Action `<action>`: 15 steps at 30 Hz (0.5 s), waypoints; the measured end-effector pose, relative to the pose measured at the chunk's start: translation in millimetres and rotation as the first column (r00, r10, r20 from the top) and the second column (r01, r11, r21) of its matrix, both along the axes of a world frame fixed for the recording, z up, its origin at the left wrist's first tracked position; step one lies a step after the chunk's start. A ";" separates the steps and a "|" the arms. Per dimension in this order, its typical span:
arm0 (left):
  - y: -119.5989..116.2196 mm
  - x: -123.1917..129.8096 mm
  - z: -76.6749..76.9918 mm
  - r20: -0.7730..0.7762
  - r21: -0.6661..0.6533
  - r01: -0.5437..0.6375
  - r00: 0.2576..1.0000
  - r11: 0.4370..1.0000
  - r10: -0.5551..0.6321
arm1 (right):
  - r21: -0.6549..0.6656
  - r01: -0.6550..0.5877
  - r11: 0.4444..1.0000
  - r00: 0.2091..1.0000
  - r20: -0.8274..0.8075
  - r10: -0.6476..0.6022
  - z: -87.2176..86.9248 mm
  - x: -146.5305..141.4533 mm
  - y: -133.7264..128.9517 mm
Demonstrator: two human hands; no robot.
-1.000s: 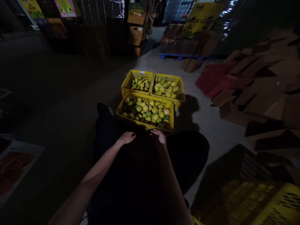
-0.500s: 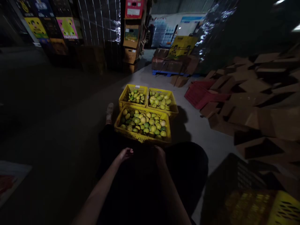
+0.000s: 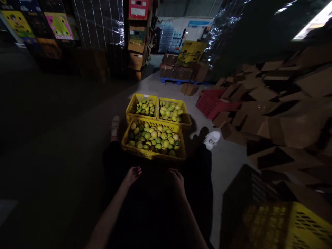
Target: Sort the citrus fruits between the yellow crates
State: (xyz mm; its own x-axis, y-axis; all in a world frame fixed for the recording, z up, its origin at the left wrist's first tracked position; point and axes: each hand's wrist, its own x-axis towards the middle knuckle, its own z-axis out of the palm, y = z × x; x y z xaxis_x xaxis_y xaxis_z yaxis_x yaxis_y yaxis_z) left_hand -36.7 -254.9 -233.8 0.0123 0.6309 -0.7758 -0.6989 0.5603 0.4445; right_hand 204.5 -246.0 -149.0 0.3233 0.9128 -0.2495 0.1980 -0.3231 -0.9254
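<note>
I sit on a dim concrete floor with my legs in dark trousers stretched either side of a yellow plastic crate [image 3: 135,149] full of yellow and green citrus fruit [image 3: 155,137]. My left hand [image 3: 133,174] rests on my lap just short of the crate's near rim, fingers loosely curled, holding nothing. My right hand [image 3: 177,179] lies beside it, palm down, also holding nothing. Two more yellow crates of fruit, one at the back left [image 3: 129,108] and one at the back right [image 3: 186,118], stand side by side behind the first.
My shoes show at the left [image 3: 114,123] and right [image 3: 212,139] of the crates. A heap of flattened cardboard [image 3: 280,110] and a red crate [image 3: 211,103] fill the right. An overturned yellow crate [image 3: 306,224] lies near right. Stacked boxes [image 3: 137,38] stand at the back.
My head has lifted, so the crates sit lower and smaller in view and my right shoe appears. Both hands have drawn back slightly from the near crate's rim.
</note>
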 end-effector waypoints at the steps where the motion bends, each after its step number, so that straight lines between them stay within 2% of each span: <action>1: 0.3 1.5 -3.1 -0.003 -0.009 0.002 1.000 1.000 -0.002 | -0.025 -0.012 1.000 0.997 0.081 0.014 3.3 7.8 3.0; 3: 0.0 3.2 -8.7 -0.017 -0.024 0.005 1.000 1.000 -0.006 | -0.095 -0.003 0.995 0.965 0.262 0.028 8.8 29.3 11.5; 5: -1.3 3.1 -12.9 -0.039 -0.035 0.009 0.999 0.999 -0.010 | -0.197 0.033 0.980 0.899 0.435 0.057 9.9 54.0 20.5; 7: -2.3 2.3 -15.9 -0.067 -0.049 0.019 0.997 0.999 -0.022 | -0.334 0.047 0.941 0.824 0.545 0.152 4.6 74.1 26.4; 10: -2.5 2.4 -20.2 -0.120 -0.073 0.049 0.991 0.996 -0.058 | -0.504 -0.018 0.863 0.731 0.582 0.356 -11.3 87.2 26.4; 13: -2.9 3.5 -24.6 -0.186 -0.090 0.111 0.974 0.990 -0.126 | -0.579 -0.127 0.805 0.649 0.565 0.509 -23.8 87.7 17.1; 15: -2.4 3.4 -23.7 -0.230 -0.090 0.174 0.954 0.981 -0.191 | -0.615 -0.176 0.768 0.614 0.541 0.574 -25.5 89.4 6.6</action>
State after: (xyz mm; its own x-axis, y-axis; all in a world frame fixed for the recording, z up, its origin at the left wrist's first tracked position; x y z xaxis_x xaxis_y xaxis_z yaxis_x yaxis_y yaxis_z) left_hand -33.3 -257.3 -257.4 -0.0665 0.5808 -0.8113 -0.4613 0.7031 0.5412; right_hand 293.8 -239.3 -174.4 0.2294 0.8166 -0.5296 0.8904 -0.3959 -0.2247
